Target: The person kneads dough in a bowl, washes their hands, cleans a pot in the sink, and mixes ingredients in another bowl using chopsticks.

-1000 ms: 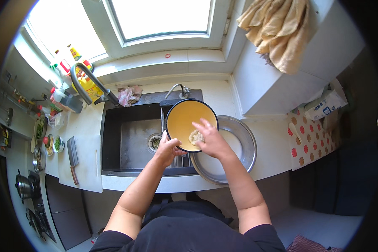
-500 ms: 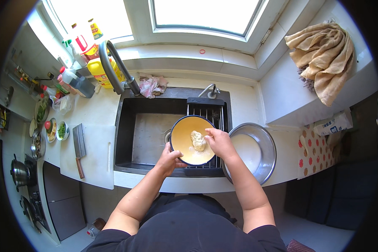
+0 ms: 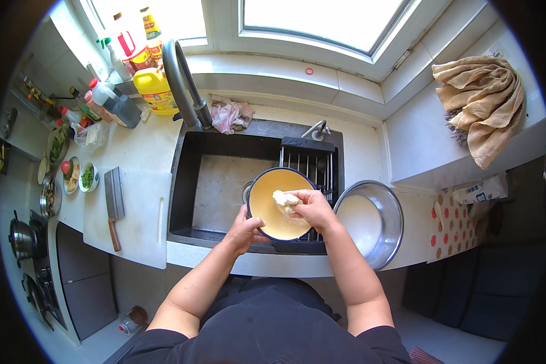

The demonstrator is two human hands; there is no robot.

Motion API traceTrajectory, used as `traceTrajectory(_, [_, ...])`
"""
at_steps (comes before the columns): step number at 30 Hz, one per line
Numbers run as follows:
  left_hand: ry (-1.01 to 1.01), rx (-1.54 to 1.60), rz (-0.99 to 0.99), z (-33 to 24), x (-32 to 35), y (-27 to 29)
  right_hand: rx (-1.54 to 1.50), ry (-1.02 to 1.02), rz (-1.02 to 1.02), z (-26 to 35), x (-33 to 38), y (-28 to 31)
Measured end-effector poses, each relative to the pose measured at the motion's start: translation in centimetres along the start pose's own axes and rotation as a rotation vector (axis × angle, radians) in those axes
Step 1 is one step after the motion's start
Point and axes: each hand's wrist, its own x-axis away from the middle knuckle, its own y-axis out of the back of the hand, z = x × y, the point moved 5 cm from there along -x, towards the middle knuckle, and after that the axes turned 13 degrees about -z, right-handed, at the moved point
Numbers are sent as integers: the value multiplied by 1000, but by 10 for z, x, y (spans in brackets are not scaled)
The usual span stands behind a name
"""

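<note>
Over the dark kitchen sink (image 3: 218, 188), the left hand (image 3: 244, 225) grips the near rim of a tilted, blue-edged yellow bowl (image 3: 273, 209) while the right hand (image 3: 312, 206) presses a pale sponge (image 3: 284, 198) against its inside. The washing looks underway, not finished: the bowl's interior appears smooth and mostly clean, and a steel basin (image 3: 376, 221) waits on the worktop (image 3: 133, 151) beside it.

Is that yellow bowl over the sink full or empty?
Nearly empty: the yellow bowl shows bare inner surface, with only a pale lump pressed inside by the right hand.
</note>
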Motion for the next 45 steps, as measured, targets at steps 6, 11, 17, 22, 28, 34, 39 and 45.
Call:
traceTrajectory(6, [-13, 24, 20, -2, 3, -9, 379, 314, -203, 0, 2, 26])
traceTrajectory(11, [-39, 6, 15, 4, 4, -11, 737, 549, -334, 17, 19, 15])
traceTrajectory(17, [-53, -32, 4, 5, 15, -16, 611, 388, -238, -6, 11, 13])
traceTrajectory(22, [-35, 17, 2, 7, 18, -16, -335, -168, -8, -6, 22, 18])
traceTrajectory(28, [-34, 5, -11, 3, 21, -18, -615, -269, 148, -4, 26, 24])
traceTrajectory(34, [-46, 19, 29, -1, 24, -21, -775, -279, 270, 1, 32, 19])
traceTrajectory(39, [-56, 18, 46, -1, 22, -19, -828, -346, 309, 2, 37, 9])
traceTrajectory(45, [-58, 18, 13, 0, 20, -12, 185, 82, 14, 17, 40, 13])
